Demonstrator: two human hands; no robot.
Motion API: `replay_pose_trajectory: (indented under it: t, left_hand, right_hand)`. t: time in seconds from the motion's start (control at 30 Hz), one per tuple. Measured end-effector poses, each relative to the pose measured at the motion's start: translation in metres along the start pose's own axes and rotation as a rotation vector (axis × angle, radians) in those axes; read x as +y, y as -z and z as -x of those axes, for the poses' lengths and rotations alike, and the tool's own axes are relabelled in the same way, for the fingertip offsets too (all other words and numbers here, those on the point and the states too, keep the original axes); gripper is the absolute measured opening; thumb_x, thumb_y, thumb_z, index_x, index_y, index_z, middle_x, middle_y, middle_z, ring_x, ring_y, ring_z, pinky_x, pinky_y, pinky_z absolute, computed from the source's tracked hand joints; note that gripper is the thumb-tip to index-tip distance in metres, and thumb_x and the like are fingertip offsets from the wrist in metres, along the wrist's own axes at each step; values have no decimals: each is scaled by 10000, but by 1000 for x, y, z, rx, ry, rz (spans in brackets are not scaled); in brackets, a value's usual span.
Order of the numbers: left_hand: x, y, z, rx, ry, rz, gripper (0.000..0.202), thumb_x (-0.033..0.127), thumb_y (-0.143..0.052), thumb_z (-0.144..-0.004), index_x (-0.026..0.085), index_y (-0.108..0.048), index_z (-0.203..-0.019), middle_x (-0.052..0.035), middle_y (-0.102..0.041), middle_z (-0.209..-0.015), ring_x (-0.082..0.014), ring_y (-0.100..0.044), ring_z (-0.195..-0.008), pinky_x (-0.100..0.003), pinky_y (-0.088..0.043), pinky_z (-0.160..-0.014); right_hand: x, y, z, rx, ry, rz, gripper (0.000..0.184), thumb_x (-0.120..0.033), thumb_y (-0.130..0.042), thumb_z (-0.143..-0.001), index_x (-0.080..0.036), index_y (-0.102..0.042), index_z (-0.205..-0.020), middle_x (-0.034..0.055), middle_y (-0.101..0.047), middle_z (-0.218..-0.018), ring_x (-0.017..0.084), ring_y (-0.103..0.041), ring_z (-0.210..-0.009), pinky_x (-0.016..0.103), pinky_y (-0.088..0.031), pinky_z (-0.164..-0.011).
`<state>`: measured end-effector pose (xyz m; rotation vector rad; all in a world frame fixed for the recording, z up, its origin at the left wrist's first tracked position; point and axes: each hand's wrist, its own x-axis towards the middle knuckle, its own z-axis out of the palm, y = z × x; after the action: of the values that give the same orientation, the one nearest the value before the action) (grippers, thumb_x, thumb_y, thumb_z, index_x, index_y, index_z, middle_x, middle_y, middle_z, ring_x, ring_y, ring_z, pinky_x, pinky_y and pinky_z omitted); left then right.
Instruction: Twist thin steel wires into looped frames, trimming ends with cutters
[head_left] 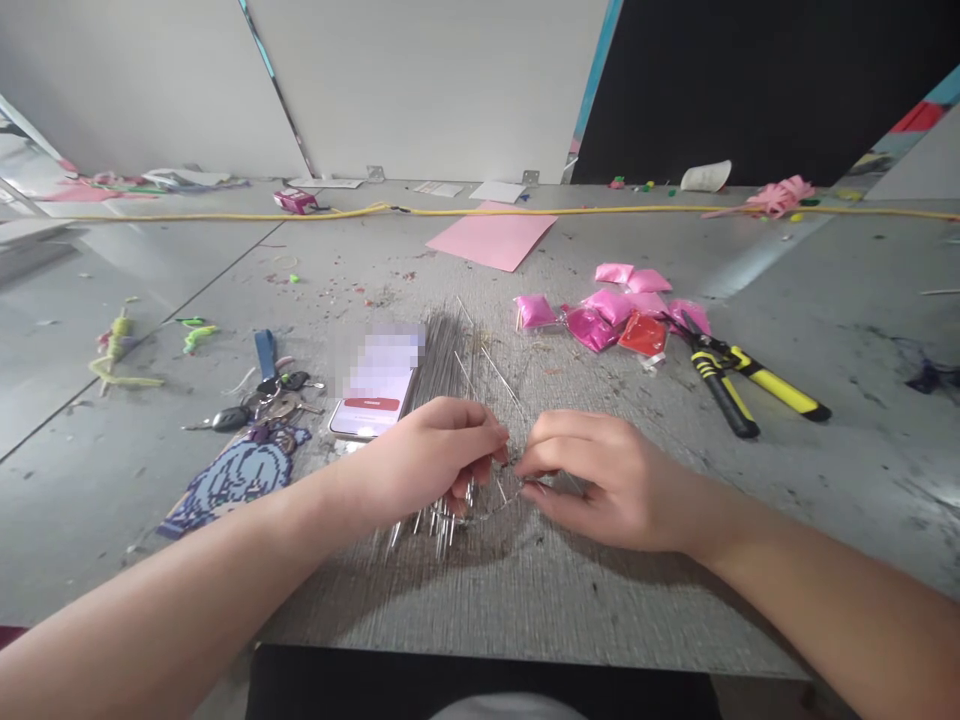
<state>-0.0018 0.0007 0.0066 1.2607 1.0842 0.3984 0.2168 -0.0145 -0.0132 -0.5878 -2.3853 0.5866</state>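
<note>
My left hand [439, 450] and my right hand [600, 475] meet over the near middle of a grey table [525, 590]. Both are pinched closed on one thin metal wire [491, 505], which curves down in a loop between them. Under my left hand lies a bundle of straight silver wires [442, 365], fanned out toward the far side. A few loose wires lie to the right of the bundle.
A phone [375, 395] lies left of the bundle, beside keys [259, 400] and a blue beaded pixel piece [240, 475]. Pink and red bead packets [615, 315] and yellow-handled cutters [739, 375] sit right. A pink sheet [491, 240] and a yellow cord [600, 211] lie farther back.
</note>
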Motion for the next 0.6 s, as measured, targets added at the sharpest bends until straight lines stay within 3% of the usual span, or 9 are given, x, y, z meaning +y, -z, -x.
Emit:
replay_pose_trajectory:
  t: [0.6]
  left_hand:
    - [7, 4, 3, -45, -45, -172, 243, 426, -592, -903, 195, -624, -836, 17, -565, -681, -123, -563, -591, -241, -475, -559]
  right_hand:
    - [2, 3, 1, -46, 42, 187, 105, -182, -530, -974, -155, -629, -991, 75, -640, -898, 178, -556, -799, 318, -466, -717]
